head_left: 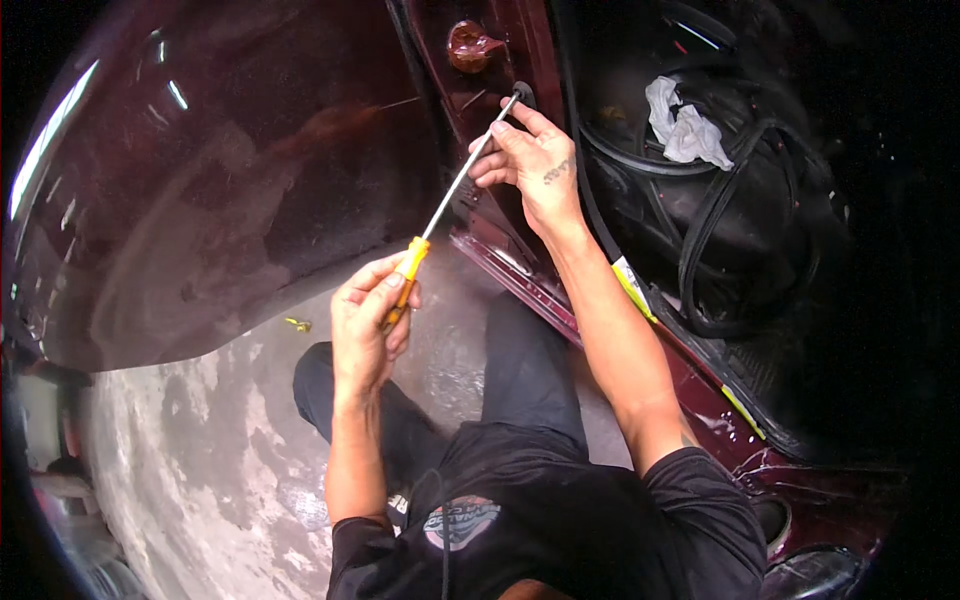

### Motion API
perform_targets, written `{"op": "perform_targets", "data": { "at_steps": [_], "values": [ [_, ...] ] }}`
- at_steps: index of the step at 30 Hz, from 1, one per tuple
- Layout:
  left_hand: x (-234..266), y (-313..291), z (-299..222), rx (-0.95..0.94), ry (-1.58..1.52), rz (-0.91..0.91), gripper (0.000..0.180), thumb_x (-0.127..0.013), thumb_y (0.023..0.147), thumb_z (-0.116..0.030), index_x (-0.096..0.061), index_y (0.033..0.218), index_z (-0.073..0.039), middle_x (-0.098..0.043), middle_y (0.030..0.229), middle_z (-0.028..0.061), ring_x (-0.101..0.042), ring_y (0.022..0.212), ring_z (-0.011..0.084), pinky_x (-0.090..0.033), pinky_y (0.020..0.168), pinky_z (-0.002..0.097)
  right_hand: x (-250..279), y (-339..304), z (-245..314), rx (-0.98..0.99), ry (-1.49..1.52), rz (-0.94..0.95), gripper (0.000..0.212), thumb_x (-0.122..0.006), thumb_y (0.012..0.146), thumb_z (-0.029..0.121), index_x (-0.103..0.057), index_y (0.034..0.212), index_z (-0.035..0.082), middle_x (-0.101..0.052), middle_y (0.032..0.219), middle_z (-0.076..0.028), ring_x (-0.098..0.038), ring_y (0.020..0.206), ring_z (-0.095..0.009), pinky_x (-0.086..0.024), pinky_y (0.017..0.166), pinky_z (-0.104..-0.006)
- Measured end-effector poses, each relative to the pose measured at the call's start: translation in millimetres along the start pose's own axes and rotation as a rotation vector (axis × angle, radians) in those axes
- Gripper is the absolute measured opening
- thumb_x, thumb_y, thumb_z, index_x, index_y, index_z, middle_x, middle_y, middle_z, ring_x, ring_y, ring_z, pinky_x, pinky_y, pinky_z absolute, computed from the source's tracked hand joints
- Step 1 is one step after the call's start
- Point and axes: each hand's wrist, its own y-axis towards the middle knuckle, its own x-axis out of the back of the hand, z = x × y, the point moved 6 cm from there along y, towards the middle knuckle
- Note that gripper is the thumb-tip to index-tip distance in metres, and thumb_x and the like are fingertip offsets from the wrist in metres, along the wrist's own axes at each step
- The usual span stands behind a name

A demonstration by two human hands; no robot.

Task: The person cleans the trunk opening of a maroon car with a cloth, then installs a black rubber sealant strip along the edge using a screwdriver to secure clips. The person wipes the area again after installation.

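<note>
I have the left hand closed around the yellow handle of a screwdriver, its grip clamped on it with the thumb along the near side. The screwdriver runs up and to the right across the gap between my 2 hands, its steel shaft bare in the middle.

The right hand is by the far end of the shaft. Its thumb lies against the metal, the index finger reaches to the tip, and the other fingers curl loosely, slightly apart; I can't quite tell from this angle whether that grip pinches the shaft or only steadies it.

The tip is at a small dark round spot on the dark red pillar. Above it I see a rounded hole in the same pillar.

To the left curves a large glossy panel. To the right, a crumpled white tissue lies among looped black trim. Below is the blotchy grey floor.
</note>
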Motion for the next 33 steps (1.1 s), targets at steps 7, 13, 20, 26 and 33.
{"op": "perform_targets", "data": {
  "at_steps": [7,13,20,26,33],
  "values": [
    [2,3,-40,-0.109,0.263,-0.005,0.035,-0.063,0.095,-0.018,-0.065,0.122,0.005,-0.064,0.079,0.0067,-0.037,0.041,0.0003,-0.025,0.037,0.0172,14,-11,0,0.071,-0.263,-0.152,0.039,-0.057,0.098,0.007,-0.054,0.131,-0.012,-0.071,0.081,-0.017,-0.068,0.06,-0.017,-0.056,0.052,-0.0276],
    [-2,-1,-80,-0.187,0.649,-0.115,0.029,-0.071,0.092,-0.011,-0.07,0.118,0.002,-0.067,0.082,0.0024,-0.045,0.054,0.0011,-0.034,0.047,0.019,-3,-31,-19,-0.071,-0.034,-0.015,0.037,-0.056,0.103,0.023,-0.061,0.124,-0.008,-0.071,0.086,-0.015,-0.069,0.064,-0.017,-0.058,0.057,-0.026],
    [-50,-23,-106,-1.29,1.856,0.04,0.044,-0.078,0.079,0.004,-0.068,0.122,-0.004,-0.067,0.088,0.0138,-0.066,0.069,0.0164,-0.052,0.063,0.0285,-68,-38,-8,-0.234,0.416,0.11,0.029,-0.059,0.102,0.026,-0.055,0.115,0.001,-0.069,0.089,-0.016,-0.071,0.065,-0.019,-0.058,0.055,-0.0263],
    [-8,-1,-91,-0.132,0.299,-0.011,0.062,-0.042,0.105,-0.05,-0.05,0.14,0.001,-0.065,0.094,0.0103,-0.047,0.045,0.0065,-0.036,0.036,0.0181,-70,-30,-14,-0.164,0.571,0.119,0.019,-0.056,0.104,0.021,-0.054,0.108,0.003,-0.069,0.088,-0.017,-0.07,0.068,-0.019,-0.058,0.06,-0.0277],
    [-22,-13,-101,-0.769,1.26,0.045,0.031,-0.066,0.092,-0.003,-0.066,0.123,0.003,-0.057,0.074,0.0029,-0.055,0.058,0.0117,-0.045,0.053,0.0243,-60,-27,-15,-0.178,0.596,0.11,0.02,-0.055,0.104,0.023,-0.052,0.11,0.005,-0.069,0.088,-0.018,-0.069,0.065,-0.019,-0.058,0.058,-0.0297]
  ]
}}
